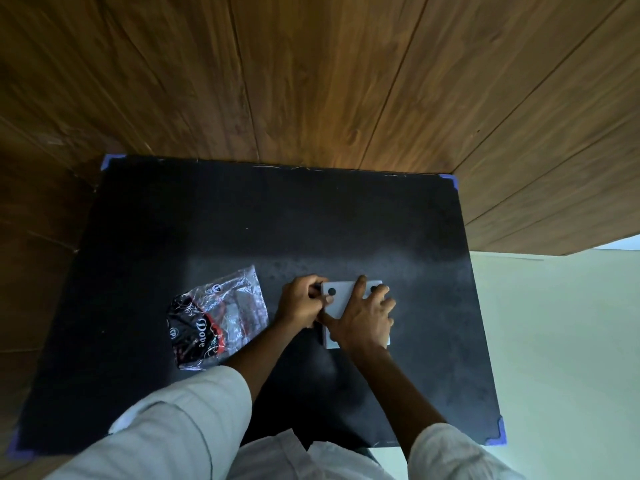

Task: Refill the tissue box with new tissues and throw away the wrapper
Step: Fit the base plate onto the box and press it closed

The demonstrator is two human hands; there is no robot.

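Note:
A white square tissue box point(341, 299) with dark round dots on its upward face lies on the black table point(242, 220), right of centre. My left hand point(300, 302) grips the box's left edge with curled fingers. My right hand point(367, 315) lies flat on top of the box, fingers spread over it and covering most of its right half. A crumpled clear plastic wrapper point(216, 318) with black and red print reading "Dove" rests on the table to the left of my left hand, apart from it. No tissues show.
Wooden wall panels point(311, 81) rise behind and to the left of the table. Blue tape marks the table's corners point(450, 180). A pale floor point(561, 341) lies to the right. My white sleeves fill the bottom of the view.

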